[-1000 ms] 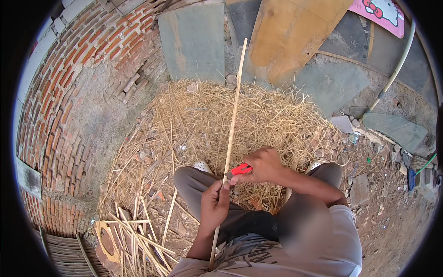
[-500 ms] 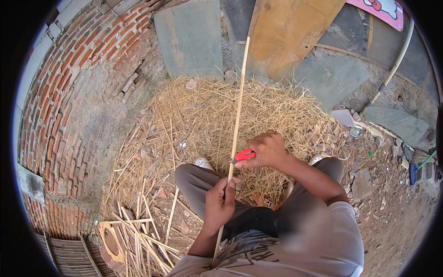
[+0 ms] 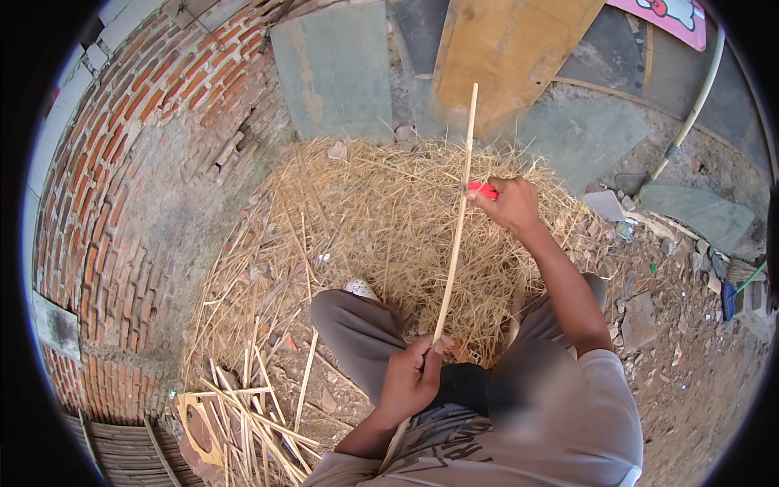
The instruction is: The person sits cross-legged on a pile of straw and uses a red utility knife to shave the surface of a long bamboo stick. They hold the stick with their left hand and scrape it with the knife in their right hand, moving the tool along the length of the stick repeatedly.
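A long, thin, pale bamboo strip [image 3: 457, 252] slants up and away from my lap. My left hand [image 3: 412, 375] is closed around it near my body, thumb along the strip. Farther out, my right hand [image 3: 513, 203] grips a red-handled utility knife [image 3: 483, 190]. The knife's front end meets the strip's right side, well above my left hand; the blade itself is too small to make out. The strip's lower end runs under my left forearm toward my shirt.
Dry shavings [image 3: 381, 219] cover the ground before my bent knees. A bundle of pale strips [image 3: 251, 422] lies at lower left beside a brick wall [image 3: 97, 235]. Grey slabs [image 3: 333, 73] and a brown board [image 3: 507, 57] lean at the back; rubble [image 3: 637, 321] lies right.
My right hand with the knife has moved away from me, farther up the strip. My left hand has shifted right and nearer my body, and the strip's far end has swung right.
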{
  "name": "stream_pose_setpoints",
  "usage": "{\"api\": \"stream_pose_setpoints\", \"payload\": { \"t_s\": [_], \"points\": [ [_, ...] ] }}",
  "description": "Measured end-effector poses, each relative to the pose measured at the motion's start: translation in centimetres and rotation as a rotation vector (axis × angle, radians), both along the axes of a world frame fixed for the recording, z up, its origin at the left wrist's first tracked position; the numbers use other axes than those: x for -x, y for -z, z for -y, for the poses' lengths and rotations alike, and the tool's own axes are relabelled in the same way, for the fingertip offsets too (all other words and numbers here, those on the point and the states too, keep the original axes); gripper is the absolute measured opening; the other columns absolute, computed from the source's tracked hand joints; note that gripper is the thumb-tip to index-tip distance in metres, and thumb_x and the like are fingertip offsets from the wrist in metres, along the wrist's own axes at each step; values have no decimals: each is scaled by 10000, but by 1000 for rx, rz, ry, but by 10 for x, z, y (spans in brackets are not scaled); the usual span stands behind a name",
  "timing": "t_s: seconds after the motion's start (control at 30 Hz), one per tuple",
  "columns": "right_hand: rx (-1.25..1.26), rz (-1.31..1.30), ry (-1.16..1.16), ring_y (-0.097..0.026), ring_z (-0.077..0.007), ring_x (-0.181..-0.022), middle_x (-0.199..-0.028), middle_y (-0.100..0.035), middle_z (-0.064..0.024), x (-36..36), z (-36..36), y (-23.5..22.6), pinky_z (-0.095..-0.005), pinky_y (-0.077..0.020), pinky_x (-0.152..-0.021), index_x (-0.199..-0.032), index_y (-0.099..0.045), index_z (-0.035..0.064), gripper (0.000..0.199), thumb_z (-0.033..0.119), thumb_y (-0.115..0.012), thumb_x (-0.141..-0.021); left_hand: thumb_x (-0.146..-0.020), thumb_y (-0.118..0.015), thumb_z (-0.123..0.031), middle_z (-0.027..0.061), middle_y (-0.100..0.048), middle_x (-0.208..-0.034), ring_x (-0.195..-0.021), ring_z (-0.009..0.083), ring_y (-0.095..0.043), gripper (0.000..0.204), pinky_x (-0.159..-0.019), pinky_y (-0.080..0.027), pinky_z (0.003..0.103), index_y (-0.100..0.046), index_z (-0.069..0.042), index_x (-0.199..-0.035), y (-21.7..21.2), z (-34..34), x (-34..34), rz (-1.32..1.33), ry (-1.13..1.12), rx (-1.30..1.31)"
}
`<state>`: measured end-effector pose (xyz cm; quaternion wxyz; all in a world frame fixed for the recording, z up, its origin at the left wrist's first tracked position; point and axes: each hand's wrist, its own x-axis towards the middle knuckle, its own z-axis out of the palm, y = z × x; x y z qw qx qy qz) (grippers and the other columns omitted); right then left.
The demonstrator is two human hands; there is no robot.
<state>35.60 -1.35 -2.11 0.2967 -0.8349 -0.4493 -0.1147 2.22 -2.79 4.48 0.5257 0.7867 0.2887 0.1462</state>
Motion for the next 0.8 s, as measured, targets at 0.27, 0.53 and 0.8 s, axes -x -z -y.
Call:
{"api": "stream_pose_setpoints", "payload": {
  "t_s": [0.27,0.53,0.8],
  "points": [
    [-135,146,121,-625,-316,-586,-555,-596,-115,-62,4,13,-425,-485,-538,-699,-691,110,670,768,-567,-734,-1002,-465,-115,-74,-409,-562,-529,-7,-360,189,-473,-278,204,-631,-26,-1021,6,6,11,70,82,30],
    [-195,-456,554,-679,-365,-748,-710,-673,-189,-149,33,4,-459,-504,-683,-764,-719,44,809,793,-417,-814,-1014,-457,-143,-76,-398,-568,-506,-2,-318,206,-464,-234,209,-621,-19,-1013,-18,-13,57,47,-123,249],
    [-169,-29,-482,-515,-198,-407,-449,-477,-56,82,8,-10,-366,-417,-421,-588,-598,84,638,685,-590,-804,-1025,-428,-150,-116,-359,-528,-449,-40,-272,225,-423,-182,180,-605,-10,-1027,-2,-30,28,234,-175,369]
  ]
}}
